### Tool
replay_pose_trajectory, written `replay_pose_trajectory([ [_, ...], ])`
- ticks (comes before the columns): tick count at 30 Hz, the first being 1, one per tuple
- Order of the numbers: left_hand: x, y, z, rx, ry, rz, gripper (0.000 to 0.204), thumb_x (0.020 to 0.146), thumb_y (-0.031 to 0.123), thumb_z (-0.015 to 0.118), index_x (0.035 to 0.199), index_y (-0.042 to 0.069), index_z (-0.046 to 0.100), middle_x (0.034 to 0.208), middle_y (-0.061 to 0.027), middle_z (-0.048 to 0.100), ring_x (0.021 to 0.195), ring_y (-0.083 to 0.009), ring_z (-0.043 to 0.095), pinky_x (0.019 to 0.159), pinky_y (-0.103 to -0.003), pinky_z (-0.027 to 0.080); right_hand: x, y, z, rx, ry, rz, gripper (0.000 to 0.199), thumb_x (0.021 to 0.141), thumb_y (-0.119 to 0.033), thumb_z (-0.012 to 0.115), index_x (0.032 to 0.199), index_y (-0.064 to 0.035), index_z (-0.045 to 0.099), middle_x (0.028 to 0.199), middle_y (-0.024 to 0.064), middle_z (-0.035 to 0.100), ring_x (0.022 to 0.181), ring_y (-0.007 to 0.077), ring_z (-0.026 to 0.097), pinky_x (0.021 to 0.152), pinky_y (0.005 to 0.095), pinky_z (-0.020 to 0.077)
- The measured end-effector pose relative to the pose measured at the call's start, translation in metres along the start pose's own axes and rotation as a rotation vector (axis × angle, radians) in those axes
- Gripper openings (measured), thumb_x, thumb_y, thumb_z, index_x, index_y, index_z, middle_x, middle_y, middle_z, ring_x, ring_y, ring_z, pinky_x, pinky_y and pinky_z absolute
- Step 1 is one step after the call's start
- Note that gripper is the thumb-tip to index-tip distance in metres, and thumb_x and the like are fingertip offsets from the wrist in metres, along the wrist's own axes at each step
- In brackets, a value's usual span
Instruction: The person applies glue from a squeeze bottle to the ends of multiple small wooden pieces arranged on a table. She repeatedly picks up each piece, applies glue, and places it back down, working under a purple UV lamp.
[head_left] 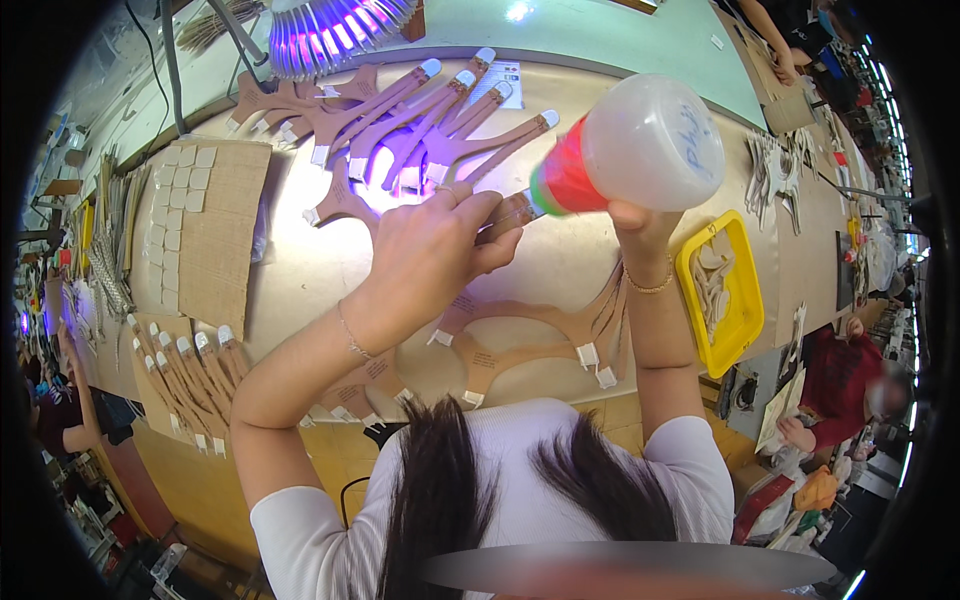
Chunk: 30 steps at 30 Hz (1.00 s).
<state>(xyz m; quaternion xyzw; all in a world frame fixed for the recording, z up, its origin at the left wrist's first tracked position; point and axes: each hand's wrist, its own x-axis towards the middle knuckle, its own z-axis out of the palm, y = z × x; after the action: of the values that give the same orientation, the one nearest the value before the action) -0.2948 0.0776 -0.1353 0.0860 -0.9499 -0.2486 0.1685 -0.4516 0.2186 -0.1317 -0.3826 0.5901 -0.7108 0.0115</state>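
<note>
My left hand (435, 240) is closed around a tan strap piece (516, 212), pinching it near its end. My right hand (645, 232) grips a translucent white squeeze bottle (655, 140) with a red and green neck, tilted so its narrow end points down-left at the strap end. Whether the two touch is blurred. Several tan forked strap pieces (385, 120) with white tips lie beyond my left hand, under bright violet-white light. Other strap pieces (520, 320) with white tabs lie close to my body, partly behind my arms.
A ribbed lamp (340, 38) glows violet at the far left. At left lies cardboard (228, 230) holding small pale squares, with white-tipped straps (190, 375) nearer. A yellow tray (755, 285) with tan pieces sits right. Another person (845, 380) is at the far right.
</note>
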Motion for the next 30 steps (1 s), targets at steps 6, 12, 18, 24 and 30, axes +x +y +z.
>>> replay_pose_trajectory([
  [6, 0.000, 0.002, 0.000, -0.024, 0.019, -0.016, 0.025, 0.075, 0.022, 0.075, 0.092, 0.005, 0.067, 0.068, -0.0055, 0.060, 0.063, -0.0220, 0.060, 0.055, -0.035, 0.049, 0.001, 0.003, -0.006, -0.082, 0.007, -0.060, 0.095, 0.050, -0.058, 0.089, 0.116, 0.0026, 0.056, 0.105, 0.0084, 0.067, 0.096, 0.0183, 0.064, 0.086, 0.0331, 0.0525],
  [12, -0.001, 0.003, -0.004, -0.043, -0.045, -0.069, 0.029, 0.075, 0.023, 0.075, 0.096, 0.005, 0.068, 0.074, -0.0073, 0.062, 0.065, -0.0237, 0.062, 0.058, -0.035, 0.050, -0.002, 0.003, -0.011, -0.076, 0.039, -0.018, 0.101, 0.051, -0.060, 0.087, 0.122, 0.0015, 0.052, 0.111, 0.0085, 0.064, 0.103, 0.0183, 0.061, 0.090, 0.0350, 0.0503],
  [18, 0.000, 0.003, -0.005, -0.093, -0.010, -0.052, 0.024, 0.079, 0.032, 0.069, 0.085, 0.009, 0.064, 0.075, -0.0061, 0.062, 0.064, -0.0274, 0.063, 0.054, -0.039, 0.048, -0.008, 0.001, -0.013, 0.032, 0.107, 0.061, 0.108, 0.049, -0.063, 0.087, 0.125, 0.0021, 0.048, 0.114, 0.0091, 0.061, 0.105, 0.0187, 0.060, 0.093, 0.0351, 0.0490],
  [24, -0.002, 0.005, -0.005, -0.128, -0.021, -0.075, 0.024, 0.079, 0.031, 0.070, 0.084, 0.009, 0.065, 0.073, -0.0059, 0.062, 0.065, -0.0267, 0.063, 0.055, -0.039, 0.049, -0.020, 0.012, -0.013, 0.092, 0.026, 0.091, 0.113, 0.046, -0.064, 0.087, 0.128, 0.0019, 0.045, 0.114, 0.0084, 0.061, 0.105, 0.0191, 0.059, 0.094, 0.0351, 0.0480],
  [30, -0.016, 0.009, -0.021, -0.156, -0.107, -0.078, 0.025, 0.076, 0.018, 0.074, 0.096, 0.003, 0.069, 0.071, -0.0062, 0.063, 0.062, -0.0165, 0.060, 0.057, -0.029, 0.047, -0.011, 0.026, -0.021, -0.185, 0.159, -0.132, 0.107, 0.060, -0.069, 0.076, 0.131, 0.0024, 0.040, 0.122, 0.0112, 0.054, 0.111, 0.0212, 0.055, 0.095, 0.0361, 0.0469],
])
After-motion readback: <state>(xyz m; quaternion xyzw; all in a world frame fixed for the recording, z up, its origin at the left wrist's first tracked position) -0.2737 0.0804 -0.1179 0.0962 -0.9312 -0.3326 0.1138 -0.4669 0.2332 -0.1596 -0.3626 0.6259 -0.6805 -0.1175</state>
